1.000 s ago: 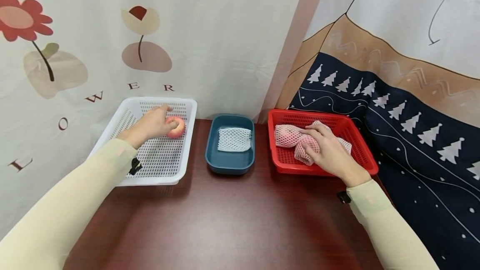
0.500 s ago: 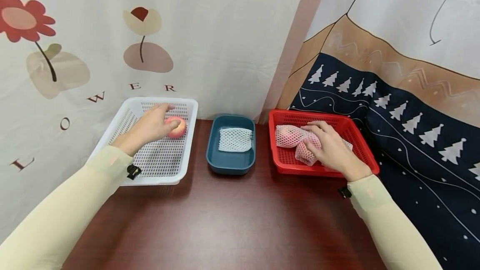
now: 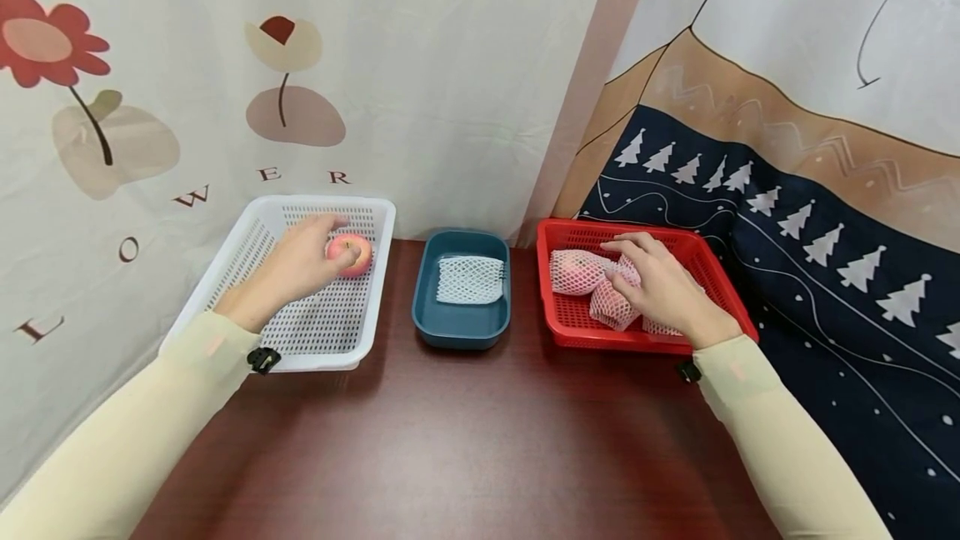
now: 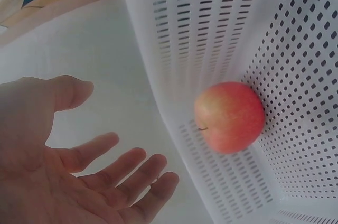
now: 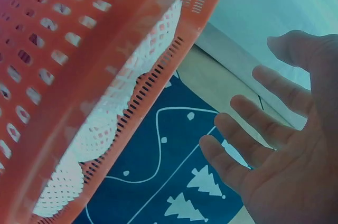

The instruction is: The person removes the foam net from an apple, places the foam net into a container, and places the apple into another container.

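Note:
My left hand [image 3: 292, 263] hovers over the white basket [image 3: 322, 330], thumb and fingers spread. A red apple [image 3: 362, 255] lies in that basket, partly behind my thumb in the head view. The left wrist view shows the apple [image 4: 230, 118] apart from the fingers. My right hand [image 3: 663, 288] is above the red basket [image 3: 600, 340] with relaxed fingers, holding nothing visible. Under and beside it lie fruits in foam net sleeves, among them a netted fruit [image 3: 576, 272] at the left and another netted fruit [image 3: 613, 308] in the middle. The hand hides part of the basket's contents.
Between the baskets stands a blue-green tray [image 3: 461, 327] with a flat white foam net [image 3: 470, 280] in it. All rest on a dark red-brown table [image 3: 465, 432]. Behind hangs a printed curtain [image 3: 450, 90]; a navy tree-patterned cloth [image 3: 825, 332] lies at the right.
My left hand has drawn back slightly to the lower left, so more of the apple shows. The right hand has lifted a little. The baskets and tray stay in place.

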A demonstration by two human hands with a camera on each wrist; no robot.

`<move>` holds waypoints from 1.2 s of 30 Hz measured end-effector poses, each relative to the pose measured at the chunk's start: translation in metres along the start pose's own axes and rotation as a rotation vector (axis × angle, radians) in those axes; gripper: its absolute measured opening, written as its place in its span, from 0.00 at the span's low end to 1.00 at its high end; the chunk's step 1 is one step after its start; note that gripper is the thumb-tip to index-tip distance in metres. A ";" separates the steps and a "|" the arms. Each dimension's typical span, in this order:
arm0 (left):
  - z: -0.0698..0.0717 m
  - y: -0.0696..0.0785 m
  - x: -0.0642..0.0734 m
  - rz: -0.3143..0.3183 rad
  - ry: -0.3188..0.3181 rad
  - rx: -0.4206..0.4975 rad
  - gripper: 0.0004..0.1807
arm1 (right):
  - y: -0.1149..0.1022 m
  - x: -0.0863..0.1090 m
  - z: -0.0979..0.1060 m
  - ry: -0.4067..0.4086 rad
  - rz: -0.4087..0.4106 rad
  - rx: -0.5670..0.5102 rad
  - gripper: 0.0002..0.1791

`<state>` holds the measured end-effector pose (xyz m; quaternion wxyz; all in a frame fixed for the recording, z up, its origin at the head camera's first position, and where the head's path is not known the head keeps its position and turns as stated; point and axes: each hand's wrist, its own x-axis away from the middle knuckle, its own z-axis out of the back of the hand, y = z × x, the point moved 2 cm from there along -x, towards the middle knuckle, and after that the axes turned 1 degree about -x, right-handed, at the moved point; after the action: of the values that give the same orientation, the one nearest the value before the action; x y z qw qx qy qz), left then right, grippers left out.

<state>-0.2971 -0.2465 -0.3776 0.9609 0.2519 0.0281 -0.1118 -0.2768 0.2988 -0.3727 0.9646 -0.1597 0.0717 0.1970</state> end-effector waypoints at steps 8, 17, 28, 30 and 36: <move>-0.003 0.015 0.010 -0.028 0.023 -0.002 0.37 | 0.002 -0.007 0.003 -0.023 -0.008 0.002 0.30; -0.009 0.036 0.015 -0.061 0.028 -0.003 0.35 | 0.004 -0.014 0.008 -0.055 -0.007 0.011 0.31; -0.016 0.057 0.019 -0.114 0.045 -0.021 0.36 | 0.003 -0.024 0.010 -0.092 -0.019 -0.002 0.32; -0.018 0.060 0.019 -0.119 0.045 -0.034 0.36 | 0.004 -0.026 0.009 -0.106 -0.024 -0.001 0.32; -0.023 0.065 0.021 -0.144 0.053 -0.039 0.32 | 0.004 -0.031 0.008 -0.137 -0.031 0.001 0.33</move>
<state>-0.2618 -0.1840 -0.3689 0.9539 0.2334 0.0739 -0.1735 -0.3066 0.2942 -0.3600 0.9703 -0.1466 0.0033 0.1925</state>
